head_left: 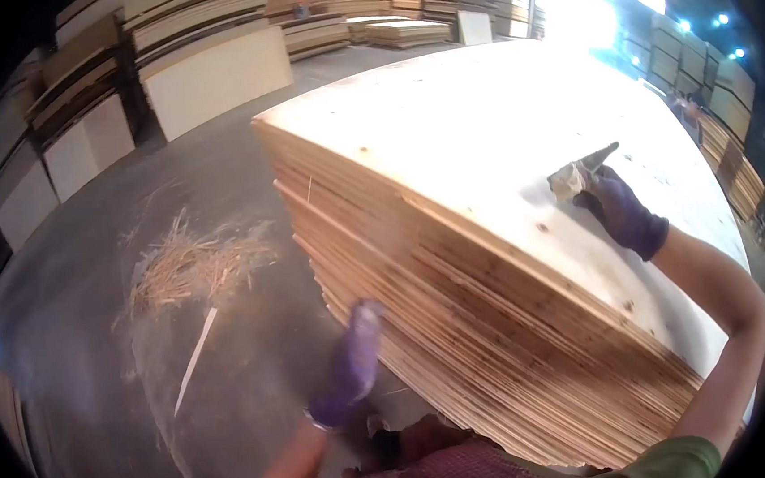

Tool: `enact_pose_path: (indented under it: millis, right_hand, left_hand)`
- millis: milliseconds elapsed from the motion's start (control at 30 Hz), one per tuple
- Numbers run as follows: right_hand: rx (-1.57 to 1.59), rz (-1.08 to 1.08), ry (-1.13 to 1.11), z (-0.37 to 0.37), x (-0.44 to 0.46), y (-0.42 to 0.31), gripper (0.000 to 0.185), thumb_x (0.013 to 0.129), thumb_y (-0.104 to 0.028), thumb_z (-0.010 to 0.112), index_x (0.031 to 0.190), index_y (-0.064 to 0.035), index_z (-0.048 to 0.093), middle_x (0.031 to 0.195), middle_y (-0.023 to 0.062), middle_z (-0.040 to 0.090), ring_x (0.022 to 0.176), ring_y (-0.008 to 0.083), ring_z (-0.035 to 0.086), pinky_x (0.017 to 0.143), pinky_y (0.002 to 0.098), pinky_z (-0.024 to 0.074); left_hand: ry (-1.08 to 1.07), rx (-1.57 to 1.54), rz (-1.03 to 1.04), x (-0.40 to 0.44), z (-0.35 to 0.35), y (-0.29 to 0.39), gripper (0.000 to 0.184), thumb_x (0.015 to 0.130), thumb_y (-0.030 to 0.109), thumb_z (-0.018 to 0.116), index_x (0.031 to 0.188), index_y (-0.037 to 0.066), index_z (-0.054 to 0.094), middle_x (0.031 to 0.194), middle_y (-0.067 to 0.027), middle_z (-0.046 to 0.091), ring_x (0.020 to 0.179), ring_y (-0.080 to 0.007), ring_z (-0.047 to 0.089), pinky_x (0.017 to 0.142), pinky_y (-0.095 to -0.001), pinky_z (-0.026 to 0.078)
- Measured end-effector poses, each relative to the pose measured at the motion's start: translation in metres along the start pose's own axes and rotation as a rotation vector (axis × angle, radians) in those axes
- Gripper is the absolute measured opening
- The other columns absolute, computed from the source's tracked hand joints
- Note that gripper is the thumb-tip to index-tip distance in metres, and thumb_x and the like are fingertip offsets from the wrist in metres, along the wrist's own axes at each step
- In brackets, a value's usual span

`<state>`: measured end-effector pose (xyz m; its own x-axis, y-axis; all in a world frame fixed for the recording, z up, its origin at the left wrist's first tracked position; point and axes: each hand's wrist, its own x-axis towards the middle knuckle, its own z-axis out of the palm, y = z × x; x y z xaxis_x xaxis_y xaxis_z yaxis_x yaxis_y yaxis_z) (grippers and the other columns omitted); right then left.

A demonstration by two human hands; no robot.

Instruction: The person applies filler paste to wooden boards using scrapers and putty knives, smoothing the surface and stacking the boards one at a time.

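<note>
A tall stack of wood sheets [456, 260] stands in front of me, its pale top sheet [446, 135] brightly lit. My right hand [623, 213], in a purple glove, is over the top sheet. Its fingers are closed around a hand tool [568, 181] with a pale, wrapped-looking part and a dark pointed end; the tool's exact kind is unclear. My left hand [354, 363], also gloved in purple, hangs beside the left face of the stack. Motion smears its fingers, so I cannot tell whether it holds anything or touches the sheets.
On the concrete floor at left lie a heap of wood splinters [192, 267] and a long pale strip [196, 360]. More stacks of sheets [195, 29] line the back, with panels [217, 81] leaning against them. Another stack [732, 166] stands at the right.
</note>
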<state>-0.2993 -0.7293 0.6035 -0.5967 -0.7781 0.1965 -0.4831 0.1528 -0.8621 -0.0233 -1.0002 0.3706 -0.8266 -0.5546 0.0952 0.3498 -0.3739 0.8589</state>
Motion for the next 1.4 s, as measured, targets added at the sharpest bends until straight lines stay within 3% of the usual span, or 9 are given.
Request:
enact_pose_path:
  millis: [267, 333, 567, 633, 733, 833, 967, 1233, 1400]
  right_hand:
    - [-0.312, 0.077, 0.13, 0.015, -0.005, -0.018, 0.043, 0.098, -0.04, 0.053, 0.112, 0.0008, 0.056, 0.103, 0.0092, 0.063, 0.093, 0.0177, 0.06, 0.082, 0.0309, 0.0488]
    - [0.08, 0.202, 0.334, 0.019, -0.005, -0.005, 0.043, 0.1, -0.04, 0.052, 0.111, 0.0009, 0.055, 0.103, 0.0101, 0.063, 0.095, 0.0201, 0.06, 0.086, 0.0334, 0.0486]
    - [-0.072, 0.462, 0.663, 0.064, 0.097, -0.024, 0.045, 0.099, -0.044, 0.051, 0.113, -0.0014, 0.057, 0.099, 0.0061, 0.062, 0.091, 0.0142, 0.059, 0.083, 0.028, 0.0471]
    - [0.09, 0.414, 0.612, 0.083, 0.103, -0.057, 0.051, 0.097, -0.05, 0.052, 0.115, -0.0024, 0.057, 0.092, 0.001, 0.058, 0.077, 0.0086, 0.052, 0.068, 0.0225, 0.0428]
    - [0.158, 0.391, 0.64, 0.101, 0.214, -0.053, 0.054, 0.095, -0.047, 0.056, 0.125, -0.0015, 0.055, 0.101, 0.0029, 0.06, 0.076, 0.0077, 0.049, 0.065, 0.0211, 0.0421]
    - [0.396, 0.315, 0.566, 0.08, 0.299, -0.012, 0.037, 0.097, -0.03, 0.058, 0.121, -0.0014, 0.06, 0.116, 0.0068, 0.063, 0.105, 0.0156, 0.06, 0.092, 0.0266, 0.0491]
    - [0.372, 0.3, 0.665, 0.083, 0.39, 0.014, 0.034, 0.096, -0.026, 0.06, 0.116, 0.0012, 0.063, 0.108, 0.0069, 0.066, 0.091, 0.0123, 0.063, 0.082, 0.024, 0.0521]
    - [-0.037, 0.32, 0.805, 0.086, 0.413, 0.023, 0.028, 0.094, -0.022, 0.06, 0.108, 0.0015, 0.068, 0.088, 0.0046, 0.067, 0.077, 0.0094, 0.061, 0.069, 0.0245, 0.0495]
    - [-0.573, 0.322, 0.709, 0.083, 0.416, 0.013, 0.028, 0.091, -0.021, 0.063, 0.107, 0.0005, 0.07, 0.099, 0.0087, 0.073, 0.09, 0.019, 0.067, 0.089, 0.0299, 0.0478]
  left_hand:
    - [-0.207, 0.735, 0.195, 0.206, -0.022, 0.226, 0.029, 0.104, 0.028, 0.038, 0.111, 0.004, 0.054, 0.078, 0.0014, 0.052, 0.064, -0.006, 0.043, 0.058, -0.0239, 0.039]
    - [-0.328, 0.842, 0.332, 0.275, -0.001, 0.243, 0.029, 0.103, 0.028, 0.041, 0.106, 0.003, 0.056, 0.074, -0.0004, 0.054, 0.061, -0.0073, 0.047, 0.058, -0.0247, 0.042]
    - [-0.868, 0.962, 0.274, 0.536, -0.015, 0.251, 0.024, 0.098, 0.024, 0.054, 0.102, 0.001, 0.059, 0.083, -0.0064, 0.062, 0.074, -0.011, 0.059, 0.071, -0.0258, 0.047]
    - [-1.152, 1.136, 0.661, 0.525, -0.004, 0.257, 0.021, 0.093, 0.02, 0.06, 0.101, 0.0, 0.062, 0.083, -0.0115, 0.063, 0.078, -0.019, 0.059, 0.075, -0.0325, 0.047]
    - [-1.202, 1.031, 0.609, 0.556, -0.016, 0.238, 0.017, 0.091, 0.016, 0.061, 0.1, 0.001, 0.062, 0.087, -0.0137, 0.062, 0.081, -0.0248, 0.058, 0.077, -0.0356, 0.046]
    - [-1.23, 0.943, 0.58, 0.565, -0.02, 0.227, 0.014, 0.091, 0.012, 0.059, 0.099, 0.001, 0.06, 0.086, -0.0105, 0.058, 0.079, -0.0207, 0.054, 0.074, -0.0332, 0.044]
    - [-1.186, 0.782, 0.486, 0.571, -0.027, 0.225, 0.01, 0.091, 0.007, 0.056, 0.1, 0.001, 0.057, 0.086, -0.0056, 0.051, 0.076, -0.0143, 0.047, 0.07, -0.0297, 0.04]
    - [-1.103, 0.602, 0.526, 0.549, -0.03, 0.217, 0.009, 0.094, 0.004, 0.052, 0.102, 0.0, 0.053, 0.093, -0.0062, 0.054, 0.086, -0.0123, 0.048, 0.082, -0.0276, 0.042]
    - [-1.124, 0.475, 0.575, 0.544, -0.029, 0.218, 0.011, 0.092, 0.003, 0.054, 0.102, 0.0, 0.055, 0.094, -0.0093, 0.056, 0.087, -0.0163, 0.053, 0.081, -0.0295, 0.044]
